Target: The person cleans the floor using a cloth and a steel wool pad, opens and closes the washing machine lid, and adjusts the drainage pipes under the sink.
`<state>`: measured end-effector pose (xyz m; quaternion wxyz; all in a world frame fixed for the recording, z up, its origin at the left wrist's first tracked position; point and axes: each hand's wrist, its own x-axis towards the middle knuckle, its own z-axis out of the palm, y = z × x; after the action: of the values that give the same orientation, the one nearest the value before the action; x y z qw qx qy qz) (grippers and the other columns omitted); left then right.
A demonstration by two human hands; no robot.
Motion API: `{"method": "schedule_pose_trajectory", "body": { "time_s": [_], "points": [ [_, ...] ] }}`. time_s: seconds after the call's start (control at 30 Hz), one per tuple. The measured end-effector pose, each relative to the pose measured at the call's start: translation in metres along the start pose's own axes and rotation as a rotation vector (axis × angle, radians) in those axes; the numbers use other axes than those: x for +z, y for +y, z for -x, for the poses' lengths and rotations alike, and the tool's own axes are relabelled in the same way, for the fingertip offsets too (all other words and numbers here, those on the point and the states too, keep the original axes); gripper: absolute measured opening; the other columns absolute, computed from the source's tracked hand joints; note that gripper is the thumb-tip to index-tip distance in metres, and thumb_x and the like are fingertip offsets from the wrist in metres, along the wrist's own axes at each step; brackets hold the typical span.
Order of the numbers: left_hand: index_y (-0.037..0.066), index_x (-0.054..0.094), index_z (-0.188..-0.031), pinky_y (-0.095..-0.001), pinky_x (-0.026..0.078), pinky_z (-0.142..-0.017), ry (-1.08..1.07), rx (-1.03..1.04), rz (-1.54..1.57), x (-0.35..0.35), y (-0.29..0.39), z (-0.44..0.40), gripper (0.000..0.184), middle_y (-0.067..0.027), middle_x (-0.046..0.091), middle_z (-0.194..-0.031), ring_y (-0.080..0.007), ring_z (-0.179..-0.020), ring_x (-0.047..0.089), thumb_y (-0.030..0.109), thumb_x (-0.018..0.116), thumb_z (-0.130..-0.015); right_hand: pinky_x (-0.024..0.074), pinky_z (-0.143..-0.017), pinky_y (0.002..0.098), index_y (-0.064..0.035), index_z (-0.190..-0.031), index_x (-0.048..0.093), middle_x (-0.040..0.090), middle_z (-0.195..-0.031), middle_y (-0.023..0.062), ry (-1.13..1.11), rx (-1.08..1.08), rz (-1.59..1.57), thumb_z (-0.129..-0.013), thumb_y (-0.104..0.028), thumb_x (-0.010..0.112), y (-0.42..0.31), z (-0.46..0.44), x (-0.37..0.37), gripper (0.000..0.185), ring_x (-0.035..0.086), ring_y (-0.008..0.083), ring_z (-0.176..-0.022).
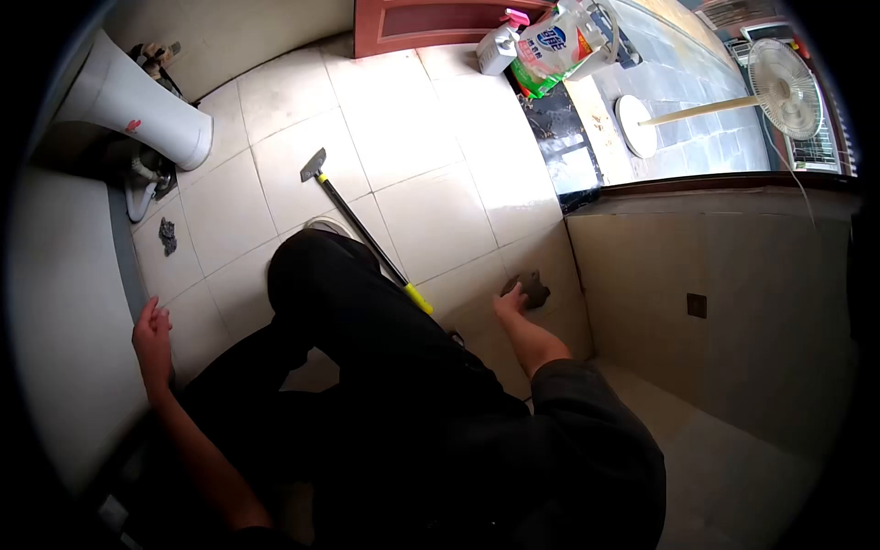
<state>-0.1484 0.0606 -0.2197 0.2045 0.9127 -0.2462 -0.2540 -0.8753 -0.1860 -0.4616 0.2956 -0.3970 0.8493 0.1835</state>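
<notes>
My right hand (511,301) reaches down to a dark, crumpled cloth (534,291) on the tiles near the right wall, its fingers on the cloth's left edge. At the left, my left hand (154,339) is beside the white side panel with its fingers apart and nothing in them. Between the two hands, a long-handled scraper (362,227) lies on the floor, its flat blade pointing away and its yellow grip near my knee. A grey wad of mesh (168,236) rests on the tiles beyond my left hand.
A white pedestal (151,110) with a drain pipe (139,194) stands at upper left. At the doorway are a spray bottle (500,48), a plastic bag (552,44) and a red-brown door (422,26). A standing fan (701,109) is outside. A tiled wall (651,284) bounds the right.
</notes>
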Motion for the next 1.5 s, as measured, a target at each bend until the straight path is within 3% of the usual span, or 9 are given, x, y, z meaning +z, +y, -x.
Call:
{"method": "schedule_pose_trajectory", "body": {
  "time_s": [0.17, 0.27, 0.43, 0.53, 0.87, 1.03, 1.23, 1.37, 1.5],
  "points": [
    [-0.001, 0.061, -0.139, -0.0310, 0.052, -0.076, 0.070, -0.140, -0.158, -0.092, -0.080, 0.046, 0.040, -0.0059, 0.068, -0.090, -0.0135, -0.077, 0.061, 0.018, 0.059, -0.104, 0.0399, -0.116, 0.0553, -0.0316, -0.166, 0.013, 0.010, -0.169, 0.0251, 0.119, 0.017, -0.222, -0.082, -0.038, 0.085, -0.055, -0.097, 0.108, 0.110, 0.024, 0.0452, -0.152],
    [-0.003, 0.062, -0.137, -0.0319, 0.053, -0.077, -0.027, -0.187, -0.174, -0.058, -0.052, 0.057, 0.041, -0.0069, 0.068, -0.090, -0.0143, -0.078, 0.063, 0.019, 0.061, -0.103, 0.0479, -0.100, 0.0702, -0.0398, -0.163, 0.022, 0.029, -0.166, 0.0059, -0.168, 0.163, -0.757, -0.093, -0.009, 0.074, -0.018, -0.152, 0.012, 0.093, 0.034, 0.0399, -0.146],
    [-0.005, 0.061, -0.136, -0.0318, 0.053, -0.078, 0.049, -0.290, -0.011, -0.065, -0.070, 0.074, 0.042, -0.0079, 0.070, -0.091, -0.0148, -0.080, 0.064, 0.019, 0.061, -0.102, 0.0542, -0.097, 0.0588, -0.0055, -0.135, 0.059, 0.059, -0.141, 0.0148, -0.215, 0.276, -0.810, -0.093, -0.013, 0.069, -0.101, -0.185, 0.008, 0.044, 0.060, 0.0393, -0.121],
    [-0.004, 0.063, -0.135, -0.0321, 0.053, -0.079, 0.021, -0.297, -0.001, -0.087, -0.072, 0.090, 0.042, -0.0089, 0.070, -0.092, -0.0155, -0.082, 0.065, 0.019, 0.063, -0.100, 0.0547, -0.073, 0.0448, 0.0040, -0.106, 0.068, 0.066, -0.097, 0.0128, -0.309, -0.468, -0.876, -0.084, -0.011, 0.061, -0.190, -0.147, 0.032, 0.027, 0.065, 0.0288, -0.086],
    [-0.002, 0.066, -0.124, -0.0384, 0.055, -0.090, -0.121, -0.032, -0.080, -0.068, -0.139, 0.063, 0.037, -0.0180, 0.072, -0.112, -0.0289, -0.103, 0.069, 0.023, 0.067, -0.096, 0.0522, -0.078, 0.0284, 0.0103, -0.120, 0.061, 0.069, -0.098, 0.0101, -0.921, -1.502, -0.011, -0.086, -0.020, 0.057, -0.560, 0.186, 0.019, 0.046, 0.063, 0.0149, -0.088],
    [-0.002, 0.064, -0.127, -0.0396, 0.054, -0.093, -0.355, -0.238, -0.158, -0.054, -0.190, -0.004, 0.038, -0.0202, 0.070, -0.116, -0.0334, -0.106, 0.068, 0.021, 0.064, -0.097, 0.0568, -0.090, 0.0406, 0.0006, -0.121, 0.065, 0.071, -0.108, 0.0223, -0.294, -2.300, 0.501, -0.080, -0.003, 0.058, -0.670, 0.292, 0.124, 0.042, 0.071, 0.0357, -0.098],
    [0.002, 0.038, -0.155, -0.0416, 0.043, -0.114, -0.146, -0.174, 0.042, 0.055, -0.259, -0.133, 0.069, -0.0198, 0.045, -0.155, -0.0349, -0.142, 0.047, 0.025, 0.064, -0.096, 0.0444, -0.112, 0.0510, -0.0096, -0.149, 0.049, 0.048, -0.152, 0.0233, -0.122, -1.655, 0.911, -0.095, -0.052, 0.066, -0.754, 0.346, 0.285, 0.071, 0.047, 0.0406, -0.141],
    [0.000, 0.040, -0.153, -0.0436, 0.042, -0.115, 0.208, 0.087, -0.047, 0.101, -0.227, -0.256, 0.065, -0.0227, 0.042, -0.157, -0.0384, -0.139, 0.049, 0.022, 0.065, -0.098, 0.0215, -0.126, 0.0516, -0.0119, -0.157, 0.040, 0.033, -0.164, 0.0214, 0.642, -1.713, 0.508, -0.099, -0.051, 0.052, -0.704, 0.315, 0.401, 0.071, 0.027, 0.0377, -0.154],
    [-0.004, 0.042, -0.150, -0.0465, 0.039, -0.117, 0.233, 0.188, -0.211, 0.143, -0.213, -0.343, 0.070, -0.0235, 0.042, -0.157, -0.0415, -0.142, 0.043, 0.027, 0.070, -0.094, 0.0168, -0.128, 0.0481, -0.0111, -0.154, 0.045, 0.035, -0.163, 0.0206, 0.513, -1.722, 0.454, -0.098, -0.040, 0.052, -0.695, 0.304, 0.403, 0.063, 0.027, 0.0347, -0.155]
  ]
}}
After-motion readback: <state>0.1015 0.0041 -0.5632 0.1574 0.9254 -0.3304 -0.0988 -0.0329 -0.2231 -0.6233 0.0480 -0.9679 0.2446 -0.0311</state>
